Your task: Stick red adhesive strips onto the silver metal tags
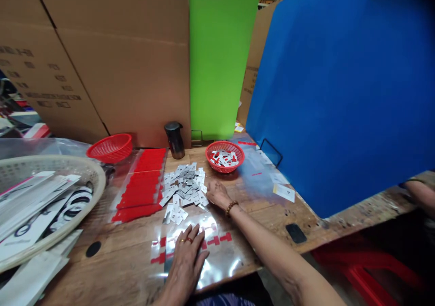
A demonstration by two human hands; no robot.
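My left hand (185, 260) lies flat with its fingers stretched out on a clear plastic sheet (222, 267) near the table's front edge. Red T-shaped pieces (214, 240) show in rows on that sheet, some of them covered by the hand. At the right side of a pile of small silvery flat plates (186, 186), my right hand (218, 194) has its fingers bent together. What its fingertips hold, if anything, is hidden. Left of the pile lie overlapping plastic sheets with red pieces (142, 183). Behind my right hand stands a red basket (222, 169) holding white-and-red plates.
A large cream basket (102, 186) with printed cards stands at the left, near another red basket (110, 149). A dark tumbler (175, 140) is at the back. Cardboard (118, 70), a green panel (220, 61) and a blue panel (333, 102) border the table. Another person's arm (421, 192) shows far right.
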